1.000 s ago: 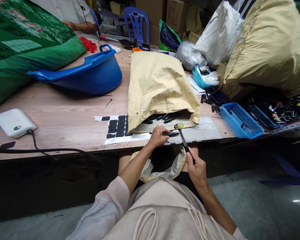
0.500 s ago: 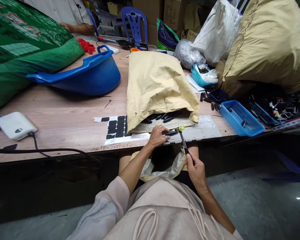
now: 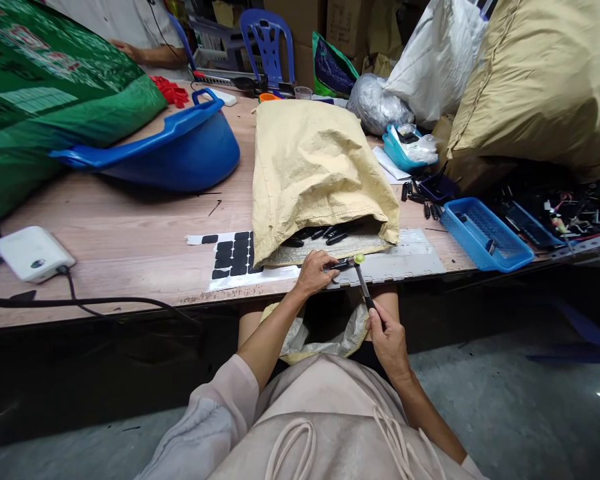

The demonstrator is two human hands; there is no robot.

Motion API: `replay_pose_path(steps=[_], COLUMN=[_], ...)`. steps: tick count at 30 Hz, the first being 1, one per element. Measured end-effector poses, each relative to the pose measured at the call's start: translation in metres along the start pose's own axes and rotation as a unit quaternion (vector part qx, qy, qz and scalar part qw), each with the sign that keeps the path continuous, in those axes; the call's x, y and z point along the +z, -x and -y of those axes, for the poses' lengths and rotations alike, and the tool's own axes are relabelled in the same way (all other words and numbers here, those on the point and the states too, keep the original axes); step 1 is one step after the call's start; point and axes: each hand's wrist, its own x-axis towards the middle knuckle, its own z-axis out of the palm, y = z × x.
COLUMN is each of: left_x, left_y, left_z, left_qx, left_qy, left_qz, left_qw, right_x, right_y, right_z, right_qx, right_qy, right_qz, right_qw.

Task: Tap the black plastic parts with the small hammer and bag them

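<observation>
My left hand [image 3: 316, 272] rests at the table's front edge, its fingers closed on a small black elongated part [image 3: 342, 264]. In my right hand [image 3: 389, 340] is a small hammer [image 3: 364, 285] with a black grip, a metal shaft and a yellow-green head. The hammer's head lies close to the right end of the black part; I cannot tell whether they touch. Both are over a grey board [image 3: 415, 257]. Just behind, a tan woven sack [image 3: 320, 160] lies with its mouth towards me, and several black parts [image 3: 325, 233] show inside it.
A blue basin [image 3: 180, 153] and a green sack [image 3: 70, 127] stand on the left, above a white box with a cable [image 3: 34, 253]. A sheet of black stickers [image 3: 233, 257] lies left of my hands. A blue basket [image 3: 485, 237] is at right. An open sack [image 3: 310, 350] sits between my knees.
The hammer and my right hand have shifted slightly left, bringing the head nearer my left fingers. My left hand stays on the black part. The view has moved a little.
</observation>
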Motion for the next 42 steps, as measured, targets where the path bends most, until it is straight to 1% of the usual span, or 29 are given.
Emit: replay_pose_path(steps=[4, 11, 20, 25, 32, 42], left_x=[0.0, -0.001, 0.005, 0.006, 0.003, 0.005], left_y=[0.001, 0.003, 0.003, 0.004, 0.004, 0.002], left_z=[-0.001, -0.003, 0.003, 0.003, -0.004, -0.003], left_qx=[0.001, 0.011, 0.006, 0.014, 0.029, 0.019], left_qy=[0.002, 0.006, 0.007, -0.004, -0.022, -0.017], left_qz=[-0.006, -0.013, -0.038, -0.039, -0.032, -0.025], left_qw=[1.0, 1.0, 0.999, 0.999, 0.999, 0.999], right_x=[0.001, 0.002, 0.005, 0.008, 0.008, 0.005], right_y=[-0.001, -0.001, -0.001, -0.004, -0.008, -0.012], right_z=[0.0, -0.004, -0.008, -0.011, -0.012, -0.004], right_qx=[0.002, 0.016, 0.02, 0.012, 0.032, 0.036], right_qy=[-0.002, -0.006, -0.017, -0.007, -0.007, -0.023], right_qz=[0.004, -0.007, 0.002, 0.01, 0.02, 0.011], right_qw=[1.0, 1.0, 1.0, 1.0, 0.999, 0.999])
